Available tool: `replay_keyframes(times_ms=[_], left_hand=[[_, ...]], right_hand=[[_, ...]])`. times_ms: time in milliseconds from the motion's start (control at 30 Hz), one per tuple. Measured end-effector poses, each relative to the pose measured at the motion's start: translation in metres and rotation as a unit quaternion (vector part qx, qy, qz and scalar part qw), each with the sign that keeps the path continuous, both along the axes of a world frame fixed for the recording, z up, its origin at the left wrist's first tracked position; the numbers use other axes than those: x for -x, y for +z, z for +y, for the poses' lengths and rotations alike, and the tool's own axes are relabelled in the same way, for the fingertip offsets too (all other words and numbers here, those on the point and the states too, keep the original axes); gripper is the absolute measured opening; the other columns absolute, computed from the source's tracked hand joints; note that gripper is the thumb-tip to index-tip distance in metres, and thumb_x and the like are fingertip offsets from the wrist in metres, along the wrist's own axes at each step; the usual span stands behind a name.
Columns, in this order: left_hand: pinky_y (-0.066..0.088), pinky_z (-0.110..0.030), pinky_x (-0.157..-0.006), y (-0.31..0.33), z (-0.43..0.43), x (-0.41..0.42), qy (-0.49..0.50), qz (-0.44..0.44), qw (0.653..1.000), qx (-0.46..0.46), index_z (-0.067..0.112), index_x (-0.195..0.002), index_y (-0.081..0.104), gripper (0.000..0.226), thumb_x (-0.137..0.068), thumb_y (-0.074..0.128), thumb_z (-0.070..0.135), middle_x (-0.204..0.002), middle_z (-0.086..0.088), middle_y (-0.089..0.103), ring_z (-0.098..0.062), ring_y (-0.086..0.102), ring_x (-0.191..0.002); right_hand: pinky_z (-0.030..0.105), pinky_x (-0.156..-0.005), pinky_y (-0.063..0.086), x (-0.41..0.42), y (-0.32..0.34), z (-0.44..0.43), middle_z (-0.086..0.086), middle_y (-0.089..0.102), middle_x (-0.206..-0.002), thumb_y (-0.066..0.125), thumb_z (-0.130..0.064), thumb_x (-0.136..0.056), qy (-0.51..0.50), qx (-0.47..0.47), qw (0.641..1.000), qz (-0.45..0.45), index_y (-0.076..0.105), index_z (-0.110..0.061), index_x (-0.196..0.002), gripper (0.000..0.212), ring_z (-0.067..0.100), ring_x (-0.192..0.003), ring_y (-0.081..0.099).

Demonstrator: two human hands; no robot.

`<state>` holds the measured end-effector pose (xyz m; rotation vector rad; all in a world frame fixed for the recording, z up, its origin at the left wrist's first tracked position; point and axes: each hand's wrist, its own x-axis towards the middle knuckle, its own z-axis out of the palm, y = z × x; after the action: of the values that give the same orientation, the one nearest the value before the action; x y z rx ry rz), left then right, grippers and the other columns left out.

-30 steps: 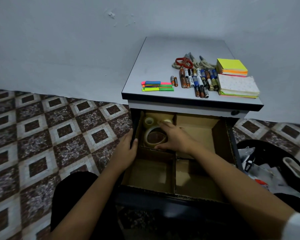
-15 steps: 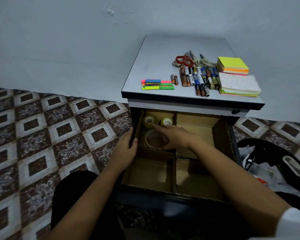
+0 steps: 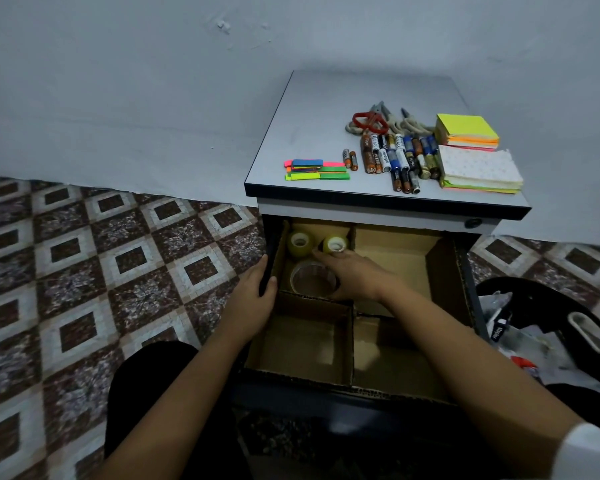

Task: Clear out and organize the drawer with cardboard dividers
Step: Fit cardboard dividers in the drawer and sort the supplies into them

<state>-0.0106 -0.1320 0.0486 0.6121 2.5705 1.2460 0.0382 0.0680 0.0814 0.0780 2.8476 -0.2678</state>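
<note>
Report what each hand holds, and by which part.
Left hand grips the left wall of the drawer. Right hand cups the large tape roll by its right rim.

Three tape rolls [image 3: 313, 280] lie in the drawer's [image 3: 465, 306] rear-left compartment.
</note>
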Motion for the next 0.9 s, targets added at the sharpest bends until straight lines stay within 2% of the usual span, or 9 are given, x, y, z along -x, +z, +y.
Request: replay_keyframes(times_ms=[233,333,700,900], left_hand=[[0.027,-0.033,-0.112,0.0,0.0,0.0,0.0,0.001,1.0,0.004,0.02,-0.148,0.025,0.053,-0.099,0.041,0.029,-0.152,-0.004,0.031,-0.018,0.029,-0.139],[0.027,-0.034,-0.113,0.0,0.0,0.0,0.0,0.002,1.0,0.006,0.02,-0.148,0.025,0.053,-0.099,0.041,0.029,-0.152,-0.004,0.031,-0.018,0.029,-0.139],[0.028,-0.035,-0.111,0.001,0.001,-0.001,-0.006,0.017,0.999,0.041,0.019,-0.149,0.023,0.053,-0.1,0.039,0.03,-0.153,-0.004,0.03,-0.019,0.029,-0.139],[0.032,-0.035,-0.108,0.007,0.005,-0.001,-0.003,0.078,0.992,0.097,0.01,-0.147,0.028,0.051,-0.1,0.04,0.026,-0.15,-0.01,0.032,-0.024,0.033,-0.136]], right_hand=[[0.043,-0.111,0.031,-0.001,0.002,-0.001,0.005,0.027,-0.153,0.066,-0.03,-0.083,-0.006,0.003,1.0,-0.008,0.009,-0.029,-0.15,0.087,0.025,-0.14,0.026],[0.042,-0.109,0.035,-0.004,0.005,-0.001,0.006,0.028,-0.152,0.066,-0.024,-0.084,-0.01,0.026,1.0,0.006,0.013,-0.026,-0.15,0.084,0.025,-0.138,0.03],[0.031,-0.101,0.043,-0.033,0.026,0.005,0.004,0.05,-0.136,0.056,-0.026,-0.091,-0.032,0.098,0.982,0.159,0.041,-0.018,-0.14,0.051,0.018,-0.122,0.049],[0.015,-0.08,0.04,-0.047,0.059,0.013,0.001,0.062,-0.118,0.052,-0.024,-0.094,-0.085,0.126,0.966,0.211,0.057,-0.018,-0.124,0.031,0.009,-0.103,0.057]])
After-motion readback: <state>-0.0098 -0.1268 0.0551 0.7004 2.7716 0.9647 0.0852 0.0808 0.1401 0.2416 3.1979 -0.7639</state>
